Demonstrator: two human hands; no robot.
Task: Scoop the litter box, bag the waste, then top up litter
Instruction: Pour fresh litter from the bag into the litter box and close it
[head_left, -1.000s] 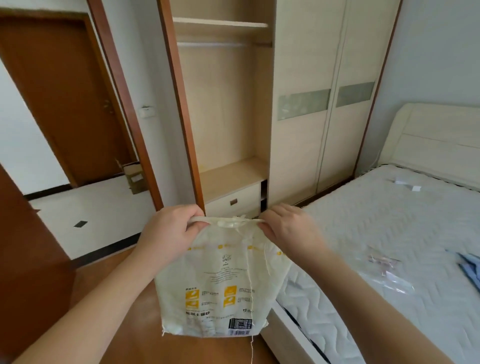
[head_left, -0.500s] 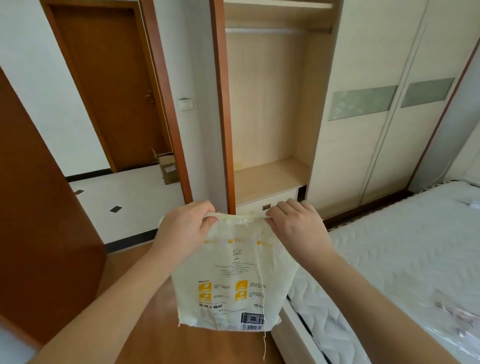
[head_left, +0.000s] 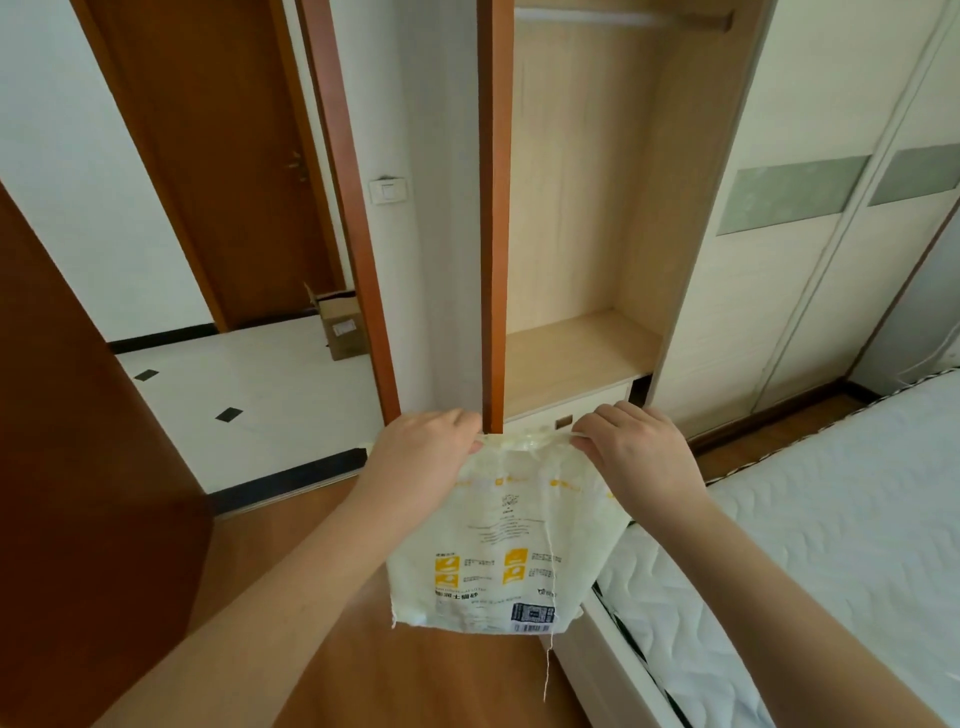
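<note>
- Cream woven-plastic litter bag (head_left: 498, 551), pinched at its top between the fingers (head_left: 452, 426) of both hands: matt, slightly coarse weave, frayed threads hanging from its bottom edge.
- Reddish-brown wooden floor (head_left: 322, 545) below the fingers: smooth, faintly glossy.
- Pale wood-grain wardrobe (head_left: 582, 208) beyond the fingertips: matt laminate look.
- White quilted cloth mattress (head_left: 841, 519) right of the fingers: soft, stitched.
- Brown cardboard box (head_left: 340, 327): dull paper.
</note>
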